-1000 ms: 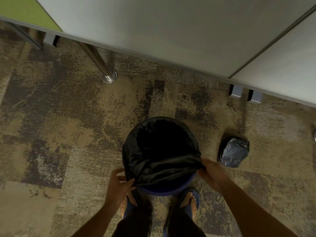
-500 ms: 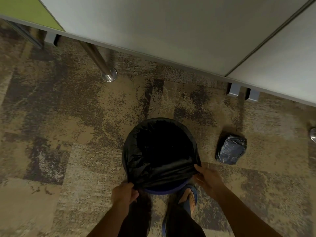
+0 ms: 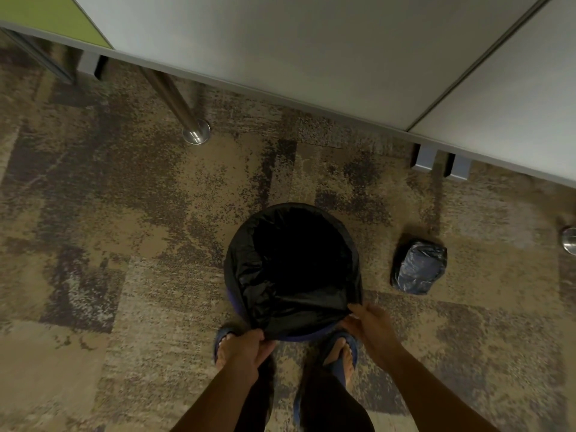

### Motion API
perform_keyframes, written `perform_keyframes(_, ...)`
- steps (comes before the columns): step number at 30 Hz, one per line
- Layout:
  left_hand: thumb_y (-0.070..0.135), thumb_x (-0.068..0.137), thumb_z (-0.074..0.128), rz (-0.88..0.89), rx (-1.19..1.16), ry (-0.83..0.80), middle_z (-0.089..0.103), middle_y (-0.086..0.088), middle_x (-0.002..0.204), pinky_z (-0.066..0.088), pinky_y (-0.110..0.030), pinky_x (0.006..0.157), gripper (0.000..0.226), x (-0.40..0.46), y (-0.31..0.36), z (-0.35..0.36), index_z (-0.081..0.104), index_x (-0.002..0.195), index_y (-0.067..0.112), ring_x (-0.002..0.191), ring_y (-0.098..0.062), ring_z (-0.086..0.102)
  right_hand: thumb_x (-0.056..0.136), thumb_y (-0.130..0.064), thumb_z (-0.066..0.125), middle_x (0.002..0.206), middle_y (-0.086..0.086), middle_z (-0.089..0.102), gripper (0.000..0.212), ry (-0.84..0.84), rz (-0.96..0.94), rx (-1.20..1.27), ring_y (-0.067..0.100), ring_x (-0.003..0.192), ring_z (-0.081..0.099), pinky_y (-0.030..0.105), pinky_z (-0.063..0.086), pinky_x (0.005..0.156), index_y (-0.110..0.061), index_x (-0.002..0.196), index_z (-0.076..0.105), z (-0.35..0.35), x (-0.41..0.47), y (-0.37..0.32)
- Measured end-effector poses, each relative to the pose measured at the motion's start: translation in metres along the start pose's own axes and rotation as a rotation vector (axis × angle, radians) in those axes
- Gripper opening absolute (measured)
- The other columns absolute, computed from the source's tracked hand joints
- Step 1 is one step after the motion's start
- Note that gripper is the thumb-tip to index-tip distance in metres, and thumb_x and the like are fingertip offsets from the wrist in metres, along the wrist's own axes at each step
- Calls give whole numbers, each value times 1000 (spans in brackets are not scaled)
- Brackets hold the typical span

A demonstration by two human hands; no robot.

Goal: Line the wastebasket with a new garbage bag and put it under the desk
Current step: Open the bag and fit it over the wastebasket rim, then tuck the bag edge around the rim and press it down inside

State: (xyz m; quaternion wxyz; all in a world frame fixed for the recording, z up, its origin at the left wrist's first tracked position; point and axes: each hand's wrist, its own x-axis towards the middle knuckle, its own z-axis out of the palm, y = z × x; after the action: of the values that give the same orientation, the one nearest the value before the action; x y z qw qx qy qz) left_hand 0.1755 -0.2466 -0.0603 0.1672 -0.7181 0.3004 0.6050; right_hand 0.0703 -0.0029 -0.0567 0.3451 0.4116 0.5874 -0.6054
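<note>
Head view: the wastebasket [image 3: 307, 336] sits on the carpet [image 3: 124, 275], well short of the desk [image 3: 280, 57]. Left hand [image 3: 246, 347] and right hand [image 3: 369, 325] both pinch the garbage bag [image 3: 280, 307] at the near rim (blue still showing there), far rim looks covered. Desk lies straight ahead of the basket, open floor between, metal leg [image 3: 184, 116] off left, small bundle [image 3: 417, 266] right.

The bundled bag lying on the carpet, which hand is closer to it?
Right. The right hand grips the garbage bag at the wastebasket's near edge, just below-left of the bundled bag. The left hand holds the opposite side, farther away.
</note>
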Motion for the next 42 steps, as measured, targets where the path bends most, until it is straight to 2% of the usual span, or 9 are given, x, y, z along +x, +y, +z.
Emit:
perform_keyframes(7, -1, 93, 58, 38, -37, 62, 73, -19, 74, 57, -27, 45, 32, 0, -6, -2, 54, 124, -5, 68, -28, 76, 92, 8, 57, 100, 32, 64, 17, -34, -28, -156, 39, 90, 68, 36, 60, 72, 21, 103, 54, 2, 0, 8)
perform_keyframes(11, -7, 100, 38, 46, 1, -44, 66, -23, 98, 51, -42, 100, 18, -1, -8, -4, 55, 95, -9, 122, -41, 57, 87, 16, 56, 96, 32, 64, 11, -59, -54, -158, 40, 89, 68, 42, 59, 75, 8, 94, 59, -5, -1, 11)
perform_keyframes(14, -10, 94, 48, 128, 76, -42, 67, -14, 87, 58, -34, 79, 21, -3, -9, -5, 59, 111, -10, 96, -30, 69, 85, 17, 57, 96, 35, 67, 12, -29, -68, -223, 40, 86, 69, 45, 58, 74, 11, 95, 58, -5, 4, 10)
perform_keyframes(18, -7, 83, 62, 296, 197, 52, 70, -16, 67, 55, -27, 53, 9, -9, -4, -7, 61, 76, -1, 62, -25, 70, 80, 17, 58, 91, 29, 71, 16, -3, -126, -354, 39, 85, 71, 41, 59, 67, 14, 95, 59, -4, 12, 7)
perform_keyframes(23, -10, 69, 61, 562, 386, 148, 70, -9, 70, 57, -48, 55, 30, -10, 9, -6, 63, 81, 17, 63, -34, 65, 79, 11, 68, 84, 14, 76, 19, -61, -205, -483, 33, 82, 73, 44, 60, 68, 1, 95, 66, -8, 8, 5)
perform_keyframes(27, -11, 84, 50, 314, 137, 60, 73, -10, 65, 56, -30, 49, 21, -1, -11, -3, 65, 85, 3, 60, -26, 71, 90, 15, 55, 89, 14, 73, 26, -86, -48, -335, 26, 67, 74, 28, 59, 52, -7, 106, 57, -1, 1, 9)
perform_keyframes(30, -8, 91, 52, 193, 145, -27, 66, -23, 110, 59, -32, 62, 30, 4, -20, -5, 55, 120, -4, 80, -30, 68, 96, 11, 48, 95, 24, 70, 21, -58, 98, -282, 30, 64, 73, 33, 61, 52, -4, 107, 57, -1, -4, 14)
perform_keyframes(35, -10, 86, 55, 241, 108, -4, 73, -17, 97, 58, -25, 58, 20, -3, -14, -4, 70, 87, 1, 74, -26, 75, 96, 8, 52, 84, 20, 73, 14, -71, 93, -157, 24, 69, 74, 25, 59, 53, 6, 96, 67, -3, -10, 18)
perform_keyframes(42, -10, 90, 53, 360, 138, 11, 73, -15, 103, 57, -18, 62, 33, -7, -12, -8, 66, 118, 1, 74, -10, 74, 91, 17, 53, 106, 15, 70, 27, -111, 20, -83, 26, 94, 71, 24, 61, 66, -4, 101, 67, 10, -14, 31)
